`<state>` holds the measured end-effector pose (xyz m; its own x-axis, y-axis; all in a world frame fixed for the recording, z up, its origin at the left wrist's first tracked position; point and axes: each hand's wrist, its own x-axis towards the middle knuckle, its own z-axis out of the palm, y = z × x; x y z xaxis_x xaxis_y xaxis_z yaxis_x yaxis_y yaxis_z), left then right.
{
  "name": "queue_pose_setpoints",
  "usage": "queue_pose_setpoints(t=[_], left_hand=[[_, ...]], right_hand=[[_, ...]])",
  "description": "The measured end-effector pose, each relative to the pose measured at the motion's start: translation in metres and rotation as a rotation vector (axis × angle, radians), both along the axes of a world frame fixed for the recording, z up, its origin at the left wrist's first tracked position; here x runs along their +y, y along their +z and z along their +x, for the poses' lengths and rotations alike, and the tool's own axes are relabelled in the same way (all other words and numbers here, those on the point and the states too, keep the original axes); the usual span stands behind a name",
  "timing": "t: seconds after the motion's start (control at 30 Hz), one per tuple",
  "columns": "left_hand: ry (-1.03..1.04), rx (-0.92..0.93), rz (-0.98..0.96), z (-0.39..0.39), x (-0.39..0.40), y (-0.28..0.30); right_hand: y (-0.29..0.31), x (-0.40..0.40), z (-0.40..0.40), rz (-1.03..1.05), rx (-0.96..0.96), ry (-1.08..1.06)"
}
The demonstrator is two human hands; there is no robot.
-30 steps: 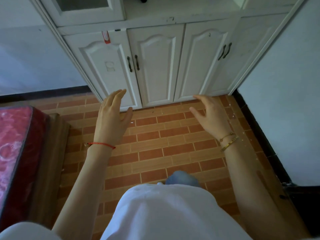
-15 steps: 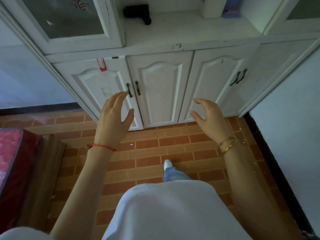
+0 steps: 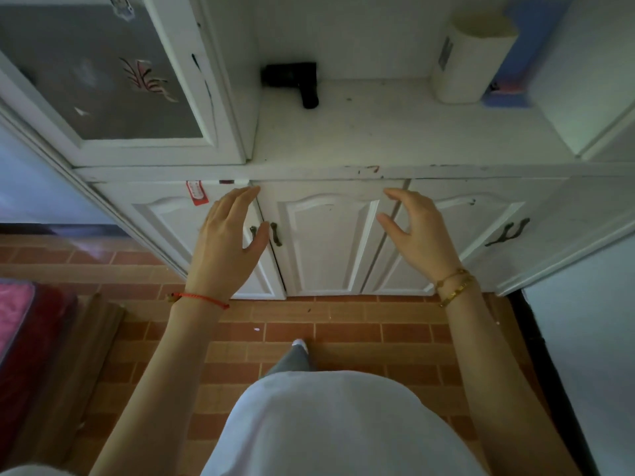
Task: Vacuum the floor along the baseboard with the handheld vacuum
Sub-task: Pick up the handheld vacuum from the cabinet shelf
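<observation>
Both hands (image 3: 319, 235) raised, empty — handheld vacuum (image 3: 292, 79) on shelf (image 3: 395, 132)

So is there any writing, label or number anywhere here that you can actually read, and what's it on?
Nothing can be read here.
Red tag on the left cabinet door: print too blurred to read.
Dark label on the cream cylinder on the shelf: too small to read.
Glass door: a painted leaf motif, no words.
Black handheld vacuum: no marking shows.
</observation>
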<state>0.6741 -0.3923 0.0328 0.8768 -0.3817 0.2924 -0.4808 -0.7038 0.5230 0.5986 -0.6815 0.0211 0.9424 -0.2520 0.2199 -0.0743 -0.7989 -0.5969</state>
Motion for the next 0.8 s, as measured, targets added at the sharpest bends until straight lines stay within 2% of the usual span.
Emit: queue_pose_setpoints(t=[0.47, 0.63, 0.8], left_hand=[[-0.046, -0.012, -0.015, 0.158, -0.05, 0.001], [-0.115, -0.047, -0.022, 0.196, -0.067, 0.001], [-0.1, -0.037, -0.017, 0.224, -0.087, -0.001]], right_hand=[[-0.008, -0.03, 0.158, -0.01, 0.007, 0.009], [-0.007, -0.037, 0.203, -0.01, -0.043, -0.01], [-0.01, -0.043, 0.241, -0.003, -0.014, -0.028]])
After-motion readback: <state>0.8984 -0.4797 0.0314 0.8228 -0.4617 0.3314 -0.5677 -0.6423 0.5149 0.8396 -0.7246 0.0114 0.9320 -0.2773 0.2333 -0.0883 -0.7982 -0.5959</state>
